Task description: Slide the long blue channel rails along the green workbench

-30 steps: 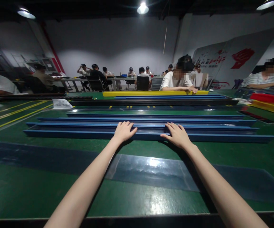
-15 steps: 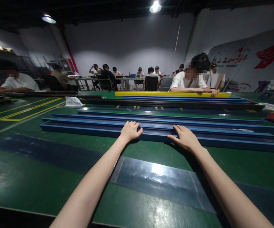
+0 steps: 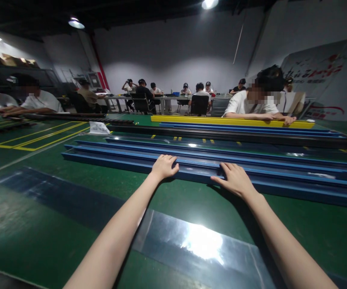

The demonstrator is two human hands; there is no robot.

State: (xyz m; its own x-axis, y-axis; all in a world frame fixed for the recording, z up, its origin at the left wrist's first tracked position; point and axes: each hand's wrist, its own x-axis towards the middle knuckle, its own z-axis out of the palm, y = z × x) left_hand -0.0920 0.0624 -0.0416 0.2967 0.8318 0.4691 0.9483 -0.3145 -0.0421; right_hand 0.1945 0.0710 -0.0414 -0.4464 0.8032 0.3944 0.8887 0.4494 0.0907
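A long blue channel-shaped profile lies crosswise on the green table, nearest me among several blue lengths. My left hand grips it left of centre, its fingers bent over the upper edges and the thumb pointing inward. To the right, my right hand holds the same profile, fingers reaching over it and thumb along the near side. Some fingertips are hidden inside the channel. Just behind lie more blue profiles, close together and parallel.
A clear glossy strip and darker strip cover the green table before me. Beyond are a black profile, a white crumpled piece and a yellow profile under a co-worker's hands. Other people sit farther back.
My view has turned slightly left and tilted, so the profiles slant more down to the right. Both hands keep their places on the near blue profile.
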